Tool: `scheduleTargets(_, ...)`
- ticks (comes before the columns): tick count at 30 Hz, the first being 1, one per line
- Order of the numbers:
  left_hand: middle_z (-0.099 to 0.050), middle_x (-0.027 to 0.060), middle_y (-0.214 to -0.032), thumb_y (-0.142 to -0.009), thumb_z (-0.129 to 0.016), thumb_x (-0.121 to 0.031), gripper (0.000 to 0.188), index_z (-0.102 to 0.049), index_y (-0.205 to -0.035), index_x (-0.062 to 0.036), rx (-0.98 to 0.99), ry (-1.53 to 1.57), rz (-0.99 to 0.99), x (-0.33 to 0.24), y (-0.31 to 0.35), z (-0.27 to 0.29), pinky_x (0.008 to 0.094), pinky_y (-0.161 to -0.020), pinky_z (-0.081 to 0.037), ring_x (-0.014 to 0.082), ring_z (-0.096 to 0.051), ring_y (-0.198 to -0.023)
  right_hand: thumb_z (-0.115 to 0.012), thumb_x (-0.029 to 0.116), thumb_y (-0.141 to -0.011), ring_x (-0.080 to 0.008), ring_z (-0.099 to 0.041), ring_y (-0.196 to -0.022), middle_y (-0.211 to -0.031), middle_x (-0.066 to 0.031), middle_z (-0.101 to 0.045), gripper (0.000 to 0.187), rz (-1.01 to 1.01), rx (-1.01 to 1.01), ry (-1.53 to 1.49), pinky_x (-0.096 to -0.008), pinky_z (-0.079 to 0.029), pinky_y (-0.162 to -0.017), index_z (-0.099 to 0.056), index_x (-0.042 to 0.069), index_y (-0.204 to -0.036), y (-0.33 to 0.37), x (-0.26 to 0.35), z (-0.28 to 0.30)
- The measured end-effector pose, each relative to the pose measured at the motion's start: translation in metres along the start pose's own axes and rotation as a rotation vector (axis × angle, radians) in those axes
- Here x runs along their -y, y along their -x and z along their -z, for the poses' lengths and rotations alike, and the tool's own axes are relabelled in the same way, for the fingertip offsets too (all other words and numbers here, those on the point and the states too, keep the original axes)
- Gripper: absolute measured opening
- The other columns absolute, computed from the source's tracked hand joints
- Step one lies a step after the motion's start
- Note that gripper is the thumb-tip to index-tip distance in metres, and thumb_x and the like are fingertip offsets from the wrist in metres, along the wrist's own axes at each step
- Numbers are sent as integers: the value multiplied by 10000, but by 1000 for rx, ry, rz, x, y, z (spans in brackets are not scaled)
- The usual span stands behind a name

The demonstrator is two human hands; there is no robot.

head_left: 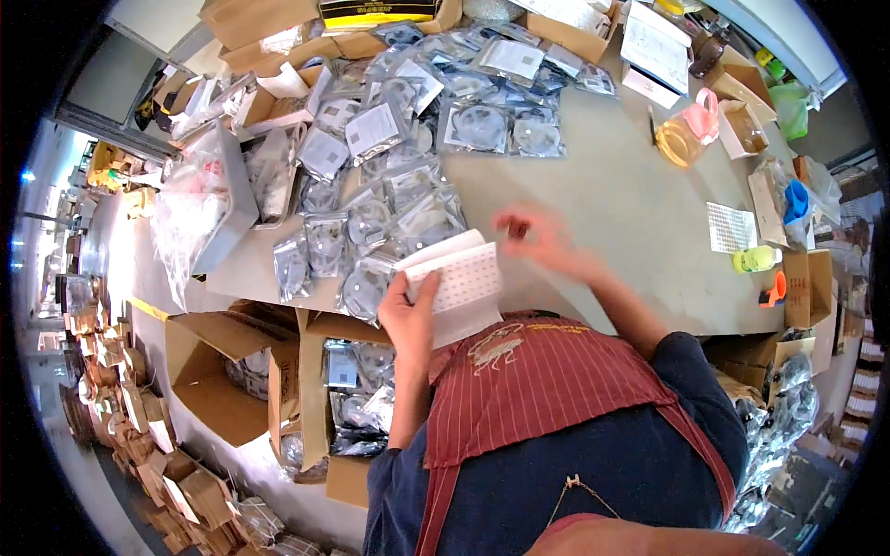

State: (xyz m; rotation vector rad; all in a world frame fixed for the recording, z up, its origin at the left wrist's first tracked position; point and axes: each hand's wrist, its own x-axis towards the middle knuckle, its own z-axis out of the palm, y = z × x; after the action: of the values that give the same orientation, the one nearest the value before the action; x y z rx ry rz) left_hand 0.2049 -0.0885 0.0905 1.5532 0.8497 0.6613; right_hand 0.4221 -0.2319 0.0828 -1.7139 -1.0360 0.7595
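My left hand [409,313] is closed on several white sheets of small printed stickers [466,282], thumb on top, held just above the table's near edge. One sheet in the stack curls upward at the back. Just right of the sheets, my right hand [538,243] is raised over the table. It is blurred by motion, and a dark patch shows among its fingers, so I cannot make out whether it holds anything. Beyond my left hand lie many clear plastic bags [363,222] with coiled grey cables, some bearing white labels.
A grey bin [228,199] with plastic bags stands at the left. Open cardboard boxes [221,371] sit below the table edge. A jug of amber liquid [680,139], a printed sheet [731,228], a yellow-green bottle [757,259] and an orange tool [773,290] are at the right.
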Motion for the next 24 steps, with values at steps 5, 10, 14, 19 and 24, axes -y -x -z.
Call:
scheduleTargets(5, -693, 75, -1017, -892, -687, -64, 256, -650, -1112, 62, -195, 231, -72, -8, -12, 21, 240, -795, -480, 100, -617, -868, -749, 311, -803, -336, -611, -1046, -1212, -153, -612, 482, -272, -666, 911, -417, -499, -887, -603, 65, -1191, -107, -128, 81)
scheduleTargets(10, -692, 61, -969, -885, -706, -101, 258, -660, -1074, 68, -314, 180, -53, -7, -8, 43, 242, -778, -480, 95, -606, -848, -702, 269, -865, -258, -586, -1110, -1237, -116, -602, 435, -62, -561, 367, -384, -469, -949, -597, 41, -1220, -125, -96, 68)
scheduleTargets(14, -682, 33, -955, -876, -715, -86, 232, -668, -1058, 50, -270, 184, 25, 9, 1, 39, 232, -769, -466, 82, -583, -836, -644, 136, -912, -204, -571, -1138, -1232, -84, -603, 326, 269, -54, -49, -347, -447, -986, -604, 44, -1222, -70, 11, -8)
scheduleTargets(19, -662, 24, -934, -878, -705, -53, 203, -654, -1048, 44, -112, 106, 3, 4, 1, 13, 224, -767, -455, 77, -562, -841, -661, 98, -886, -222, -568, -1138, -1236, -84, -599, 309, 435, 99, -40, -347, -440, -987, -613, 54, -1188, -53, 40, -27)
scheduleTargets(24, -668, 32, -927, -877, -704, -51, 193, -658, -1036, 47, -50, 106, 12, -9, -1, -3, 229, -751, -460, 78, -566, -829, -693, 117, -840, -271, -565, -1125, -1165, -101, -594, 299, 522, -2, 81, -370, -451, -968, -612, 69, -1123, -40, 41, -9)
